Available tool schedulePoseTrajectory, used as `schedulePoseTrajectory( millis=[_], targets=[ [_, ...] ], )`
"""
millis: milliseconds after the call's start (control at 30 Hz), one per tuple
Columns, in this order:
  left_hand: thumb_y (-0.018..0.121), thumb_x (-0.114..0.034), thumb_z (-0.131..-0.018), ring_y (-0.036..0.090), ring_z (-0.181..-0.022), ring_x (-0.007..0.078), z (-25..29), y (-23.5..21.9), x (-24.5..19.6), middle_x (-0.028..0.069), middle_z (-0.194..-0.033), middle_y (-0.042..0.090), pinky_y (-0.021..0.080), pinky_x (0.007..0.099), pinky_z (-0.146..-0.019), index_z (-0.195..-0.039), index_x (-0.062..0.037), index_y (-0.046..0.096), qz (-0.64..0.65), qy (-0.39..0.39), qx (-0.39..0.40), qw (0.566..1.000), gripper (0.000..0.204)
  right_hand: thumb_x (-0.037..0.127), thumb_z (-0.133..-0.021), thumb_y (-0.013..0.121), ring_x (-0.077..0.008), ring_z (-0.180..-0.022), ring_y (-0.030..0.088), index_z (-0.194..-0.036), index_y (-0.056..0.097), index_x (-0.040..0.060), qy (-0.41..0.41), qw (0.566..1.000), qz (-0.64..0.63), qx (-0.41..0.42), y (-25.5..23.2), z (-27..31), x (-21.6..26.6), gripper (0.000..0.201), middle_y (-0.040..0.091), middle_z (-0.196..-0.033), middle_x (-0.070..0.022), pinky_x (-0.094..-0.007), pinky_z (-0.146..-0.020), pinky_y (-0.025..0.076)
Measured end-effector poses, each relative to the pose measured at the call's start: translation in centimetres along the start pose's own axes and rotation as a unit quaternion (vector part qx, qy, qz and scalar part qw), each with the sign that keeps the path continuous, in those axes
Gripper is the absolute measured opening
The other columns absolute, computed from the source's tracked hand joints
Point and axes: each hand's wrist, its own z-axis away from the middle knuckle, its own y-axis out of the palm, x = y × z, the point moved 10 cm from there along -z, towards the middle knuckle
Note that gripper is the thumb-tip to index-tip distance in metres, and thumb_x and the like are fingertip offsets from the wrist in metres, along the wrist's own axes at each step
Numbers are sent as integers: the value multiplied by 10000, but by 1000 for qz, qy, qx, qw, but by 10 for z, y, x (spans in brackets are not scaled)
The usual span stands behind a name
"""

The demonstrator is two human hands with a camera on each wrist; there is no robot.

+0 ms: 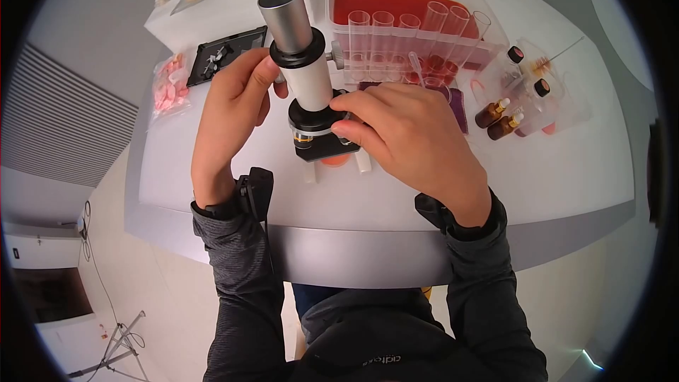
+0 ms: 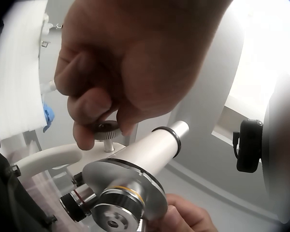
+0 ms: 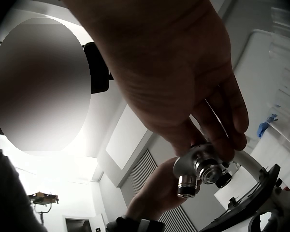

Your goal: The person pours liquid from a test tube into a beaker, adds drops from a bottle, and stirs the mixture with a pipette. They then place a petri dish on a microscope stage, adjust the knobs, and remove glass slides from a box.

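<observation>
A white and black microscope [image 1: 308, 85] with a silver eyepiece tube [image 1: 285, 21] stands upright on the table. In the head view my left hand [image 1: 230, 110] is at its left side. The left wrist view shows that hand's fingers and thumb pinching the ridged focus knob [image 2: 107, 131]. My right hand [image 1: 417, 131] comes from the right, thumb and index finger on the rotating nosepiece [image 1: 311, 122] below the white tube. Its other fingers extend behind, as the right wrist view shows. Several objective lenses [image 3: 210, 171] hang under the nosepiece, above the black stage [image 1: 327, 147].
Behind the microscope, a clear plastic bin [image 1: 488, 10] holds red material, with several test tubes [image 1: 382, 35] before it. Brown dropper bottles [image 1: 503, 126] stand at right. A pink-filled bag [image 1: 171, 85] and a black tray [image 1: 226, 56] lie left, near a white foam block [image 1: 233, 7].
</observation>
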Motion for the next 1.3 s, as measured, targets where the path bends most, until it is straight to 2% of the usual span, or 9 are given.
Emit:
schedulePoseTrajectory(
  millis=[167, 267, 367, 467, 767, 900, 967, 1067, 1300],
  targets=[
    [589, -191, -982, 407, -573, 30, 1, -3, -7, 7, -799, 619, 342, 198, -497, -1162, 17, 613, -11, 40, 0, 999, 277, 236, -809, 745, -235, -653, 619, -910, 633, 80, -4, 1000, 4, -4, -1, 0, 1, 217, 615, -712, -37, -365, -554, 480],
    [609, -164, -967, 431, -599, 35, 1, -5, -4, 12, -812, 628, 356, 203, -509, -1193, 25, 600, -20, 42, -3, 999, 295, 187, -816, 739, -243, -636, 594, -960, 689, 65, 4, 1000, -4, -2, -2, 0, 0, 195, 602, -700, -66, -353, -568, 463],
    [595, -190, -980, 430, -581, 34, 3, -5, -8, 11, -830, 630, 349, 203, -500, -1176, 23, 609, -6, 26, -29, 999, 290, 188, -810, 743, -241, -636, 592, -959, 691, 69, 2, 1000, 6, -6, -1, 1, -1, 198, 601, -700, -64, -352, -567, 462],
    [579, -211, -993, 422, -558, 37, 2, -4, -10, 8, -843, 631, 339, 202, -491, -1159, 23, 618, 6, 0, -6, 1000, 290, 230, -816, 735, -243, -653, 611, -854, 617, 73, -8, 1000, -5, -9, -2, 0, 1, 199, 585, -682, -46, -375, -562, 476],
    [578, -224, -994, 418, -547, 36, 2, -10, -7, 6, -850, 625, 327, 204, -481, -1157, 17, 622, -14, 38, -22, 999, 294, 224, -820, 733, -259, -652, 613, -831, 604, 71, -8, 1000, -10, -3, -1, 1, 2, 201, 576, -667, -55, -387, -575, 474],
    [556, -337, -1000, 385, -518, 33, 3, -9, -8, -52, -606, 443, 261, 209, -478, -1118, -2, 621, -32, 32, -47, 998, 361, 226, -821, 732, -258, -659, 618, -850, 617, 70, -9, 1000, -2, 1, 0, 1, 1, 196, 583, -669, -56, -385, -581, 478],
    [564, -344, -999, 379, -509, 33, 3, -8, -10, -52, -596, 440, 261, 210, -477, -1116, -2, 621, -35, 10, -51, 998, 366, 229, -820, 732, -256, -666, 621, -862, 624, 70, -10, 1000, -3, 1, 0, 1, 1, 196, 589, -673, -56, -382, -586, 481],
    [586, -157, -980, 420, -550, 38, 2, -10, 1, 0, -826, 598, 322, 204, -476, -1149, 21, 617, -25, -38, -25, 999, 247, 205, -792, 744, -222, -670, 603, -948, 670, 73, -7, 1000, 6, 13, 2, 2, 0, 218, 589, -709, -37, -353, -579, 471],
    [586, -161, -981, 428, -542, 45, 2, -11, -3, 35, -908, 636, 342, 207, -478, -1175, 26, 600, -4, 30, -24, 999, 270, 219, -800, 740, -233, -668, 608, -918, 654, 76, -9, 1000, 14, 11, 2, 2, 1, 204, 585, -697, -41, -361, -586, 476]
  ],
)
